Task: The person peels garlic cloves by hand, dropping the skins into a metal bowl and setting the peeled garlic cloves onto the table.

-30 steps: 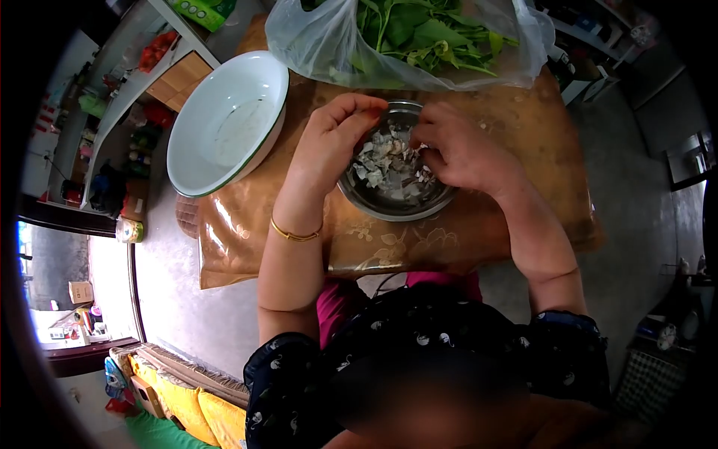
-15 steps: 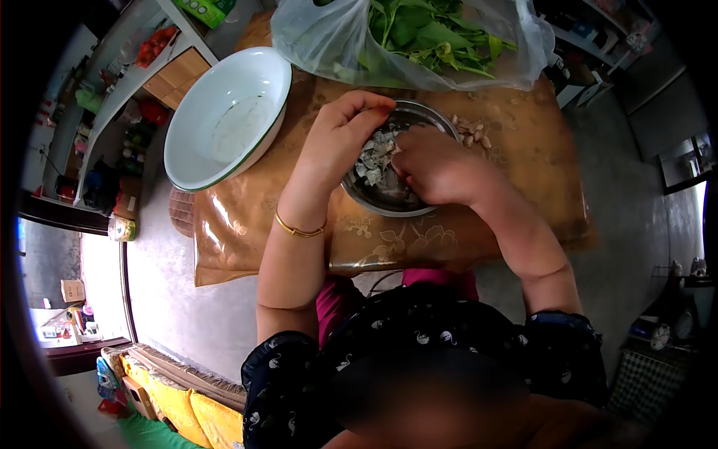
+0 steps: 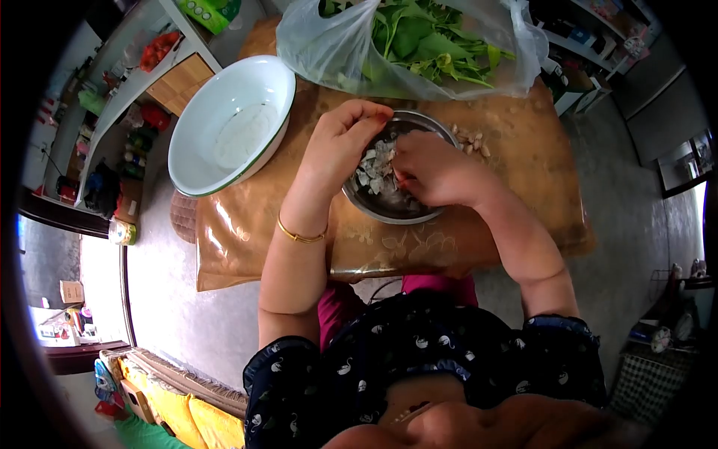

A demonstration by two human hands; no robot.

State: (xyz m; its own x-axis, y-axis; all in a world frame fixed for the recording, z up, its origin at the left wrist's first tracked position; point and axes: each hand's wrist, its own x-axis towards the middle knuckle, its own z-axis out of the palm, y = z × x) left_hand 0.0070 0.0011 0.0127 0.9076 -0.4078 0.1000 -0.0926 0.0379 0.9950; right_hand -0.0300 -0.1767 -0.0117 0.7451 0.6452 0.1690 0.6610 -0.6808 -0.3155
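A metal bowl (image 3: 407, 218) holds whitish, papery flakes (image 3: 375, 170). At its left rim is my left hand (image 3: 345, 135), thumb and fingertips pinched together; anything between them is too small to make out. Inside the bowl, my right hand (image 3: 428, 166) has its fingers curled down among the flakes, and what they hold is hidden. Small pale pieces (image 3: 473, 142) lie on the table just beyond the bowl's right rim, partly behind the right hand.
A white enamel basin (image 3: 187, 142) with a green rim stands at the table's left. Across the back lies a clear plastic bag (image 3: 329, 45) with green leaves (image 3: 430, 45). The table (image 3: 531, 187) has a brown, shiny cover.
My right hand has moved left and deeper into the bowl, uncovering the pale pieces at the right rim. My left hand stays pinched at the left rim.
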